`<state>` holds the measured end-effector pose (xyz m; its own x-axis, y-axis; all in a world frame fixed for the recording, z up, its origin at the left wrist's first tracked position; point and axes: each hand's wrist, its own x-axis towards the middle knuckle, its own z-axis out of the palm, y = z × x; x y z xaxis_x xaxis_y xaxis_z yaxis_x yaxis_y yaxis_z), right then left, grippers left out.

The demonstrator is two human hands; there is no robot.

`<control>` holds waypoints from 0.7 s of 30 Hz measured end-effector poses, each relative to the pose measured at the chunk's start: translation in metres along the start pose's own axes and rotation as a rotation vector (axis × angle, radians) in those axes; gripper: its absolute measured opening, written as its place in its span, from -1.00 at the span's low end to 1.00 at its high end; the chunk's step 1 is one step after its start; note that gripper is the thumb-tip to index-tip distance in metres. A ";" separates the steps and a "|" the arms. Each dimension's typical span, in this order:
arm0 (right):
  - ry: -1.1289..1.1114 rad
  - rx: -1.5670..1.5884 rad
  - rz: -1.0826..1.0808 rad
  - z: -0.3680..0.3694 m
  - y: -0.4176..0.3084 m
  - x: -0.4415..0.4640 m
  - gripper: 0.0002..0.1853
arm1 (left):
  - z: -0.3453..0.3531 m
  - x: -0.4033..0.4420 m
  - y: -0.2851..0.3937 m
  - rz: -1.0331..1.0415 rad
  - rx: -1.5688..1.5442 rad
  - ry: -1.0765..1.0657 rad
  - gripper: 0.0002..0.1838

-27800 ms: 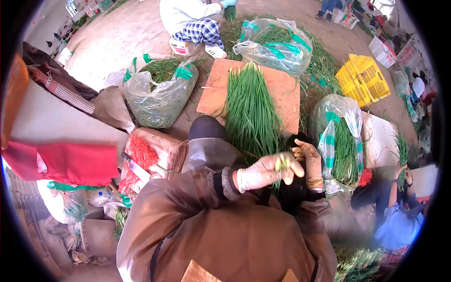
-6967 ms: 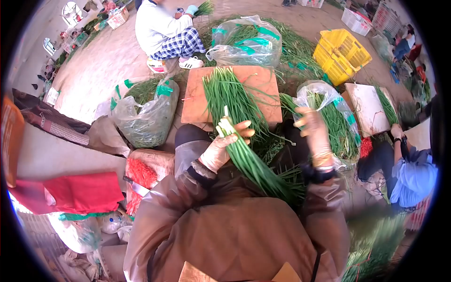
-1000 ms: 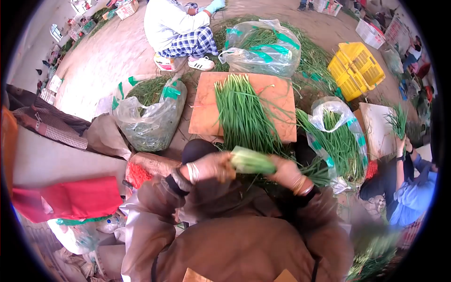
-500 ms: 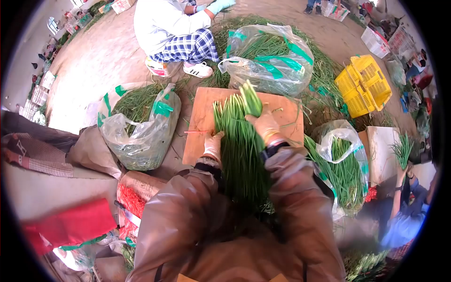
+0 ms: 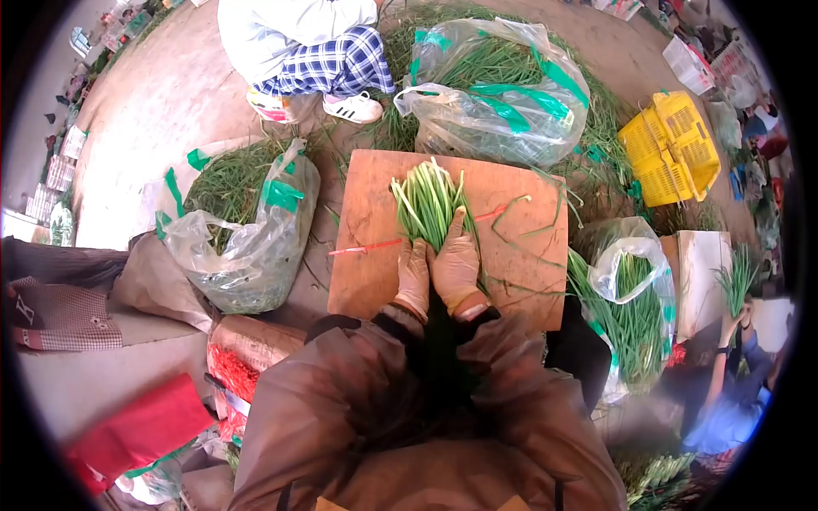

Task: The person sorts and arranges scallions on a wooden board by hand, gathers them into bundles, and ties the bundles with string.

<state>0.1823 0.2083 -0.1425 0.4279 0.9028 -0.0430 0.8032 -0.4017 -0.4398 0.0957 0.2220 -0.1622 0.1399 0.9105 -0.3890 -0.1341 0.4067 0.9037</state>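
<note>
A bunch of garlic chives (image 5: 429,198) lies over the wooden board (image 5: 362,200), pale cut ends pointing away from me. My left hand (image 5: 414,277), in a thin glove, is closed round its left side. On the right side my gloved right hand (image 5: 456,262) grips it too, thumb laid along the top. Both hands are close together, hiding part of the stalks. A red tie strip (image 5: 365,249) runs across the board beneath the bunch and shows on either side. Loose chive leaves (image 5: 537,226) are scattered on the board's right part.
Clear plastic bags of greens stand at the left (image 5: 256,255), beyond the board (image 5: 477,128) and at the right (image 5: 635,298). A yellow crate (image 5: 669,149) is at the far right. A person in checked trousers (image 5: 328,66) sits ahead; another person's arm (image 5: 720,366) holds greens at right.
The chives, earlier spread wide with a smaller bundle raised in my right hand, are now gathered into one bunch. My hands have come together around it, and the red tie shows on both sides.
</note>
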 end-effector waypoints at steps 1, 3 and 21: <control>-0.005 -0.003 0.003 0.002 0.002 0.001 0.09 | -0.005 0.004 -0.005 0.058 0.015 -0.029 -0.47; 0.056 0.043 0.013 0.009 0.010 0.008 0.08 | -0.006 0.009 -0.012 0.041 -0.151 -0.077 -0.46; -0.037 0.276 0.058 -0.028 0.036 0.005 -0.16 | -0.006 0.003 -0.011 0.348 0.415 0.027 -0.18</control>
<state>0.2250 0.1937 -0.1333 0.4506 0.8864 -0.1059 0.6323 -0.4007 -0.6631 0.0914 0.2210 -0.1743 0.1306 0.9900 -0.0540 0.2313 0.0225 0.9726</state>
